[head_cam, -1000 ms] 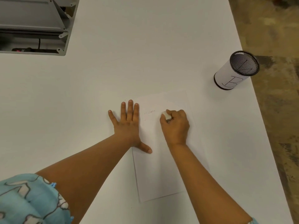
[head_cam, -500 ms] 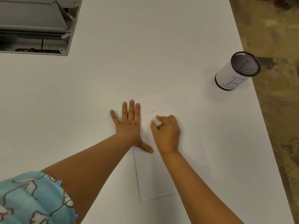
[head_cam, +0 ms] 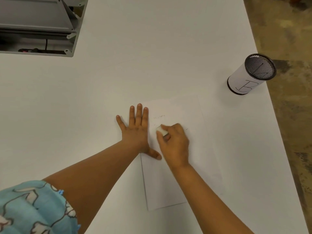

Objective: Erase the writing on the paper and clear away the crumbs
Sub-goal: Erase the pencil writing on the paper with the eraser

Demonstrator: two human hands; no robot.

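Note:
A white sheet of paper (head_cam: 170,183) lies on the white table (head_cam: 118,81). Faint pencil writing (head_cam: 159,117) runs across its upper part. My left hand (head_cam: 136,132) lies flat with spread fingers on the paper's left edge, thumb on the sheet. My right hand (head_cam: 174,142) grips a small white eraser (head_cam: 161,130) and presses it on the paper just below the writing. A tiny dark speck (head_cam: 186,129) lies on the paper to the right of that hand.
A mesh pen cup (head_cam: 248,76) wrapped in white paper marked "B" stands near the table's right edge. A grey open cable box (head_cam: 38,26) is set into the table at the far left. Floor lies beyond the right edge.
My right hand has slid the eraser leftward across the paper, from its middle toward my left hand. My left hand has stayed pressed flat.

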